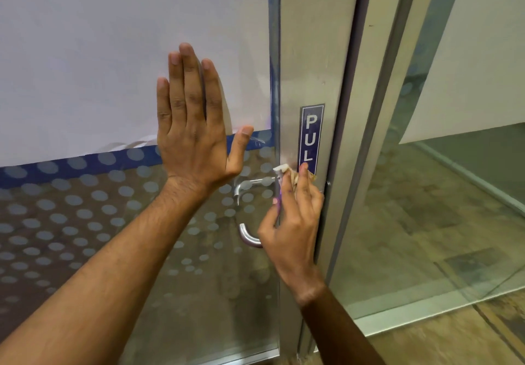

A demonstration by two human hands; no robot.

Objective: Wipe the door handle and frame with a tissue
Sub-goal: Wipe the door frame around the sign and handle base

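My left hand lay flat against the glass door, fingers straight and spread wide, holding nothing. The palm covered the place where the white sheet stuck on the glass met the blue band under it, with the thumb pointing toward the metal frame. Below the band the glass was covered in rows of frosted dots.

Just right of that wrist, the curved metal door handle showed behind the glass (its lower bend partly hidden by my other hand).

My right hand was pressed against the grey door frame, fingers closed on a crumpled tissue. The tissue sat bunched under my fingertips, touching the frame at the foot of the blue PULL sticker, a little above the handle. One white corner of it stuck out to the left, toward the edge of the glass. My fingertip overlapped the sticker's bottom letter.

Farther right stood a second upright of the frame, then a glass panel with the brownish floor visible through it.
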